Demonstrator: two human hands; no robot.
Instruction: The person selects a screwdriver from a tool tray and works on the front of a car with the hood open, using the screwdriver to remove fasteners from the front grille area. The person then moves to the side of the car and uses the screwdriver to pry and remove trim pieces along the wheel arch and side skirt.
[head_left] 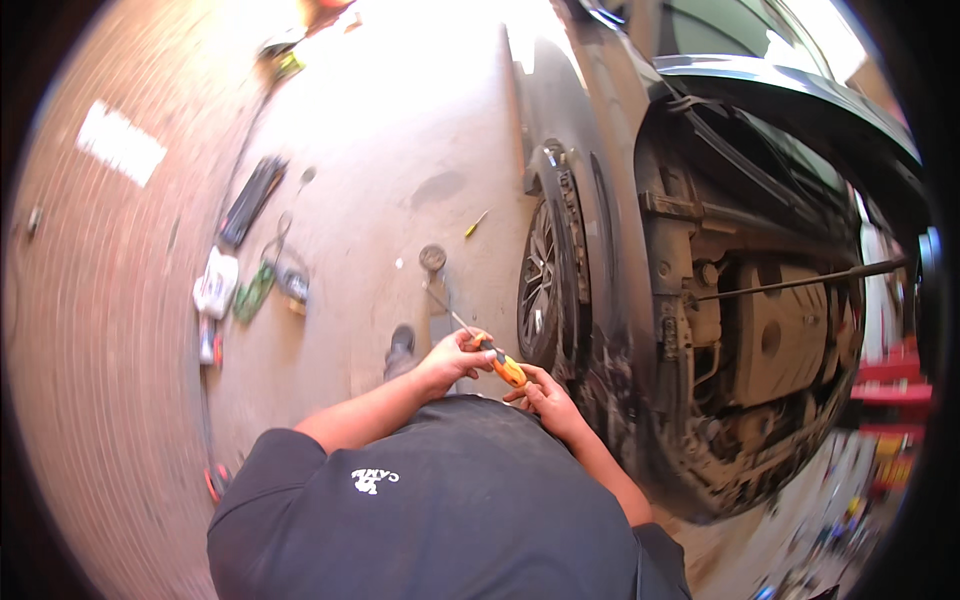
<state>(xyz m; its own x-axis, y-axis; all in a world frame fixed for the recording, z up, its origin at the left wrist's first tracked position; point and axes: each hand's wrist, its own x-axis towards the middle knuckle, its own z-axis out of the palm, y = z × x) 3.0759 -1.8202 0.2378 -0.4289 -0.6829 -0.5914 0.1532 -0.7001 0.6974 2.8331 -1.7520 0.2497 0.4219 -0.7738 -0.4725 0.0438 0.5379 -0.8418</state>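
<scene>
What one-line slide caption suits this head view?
Both hands, left hand and right hand, hold an orange-handled screwdriver beside a dark car with its hood raised.

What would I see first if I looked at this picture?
Probably the orange screwdriver in the middle, held between the left hand and the right hand. To the right stands a dark car with its hood up and its engine bay showing. Tools lie on the floor to the left.
</scene>
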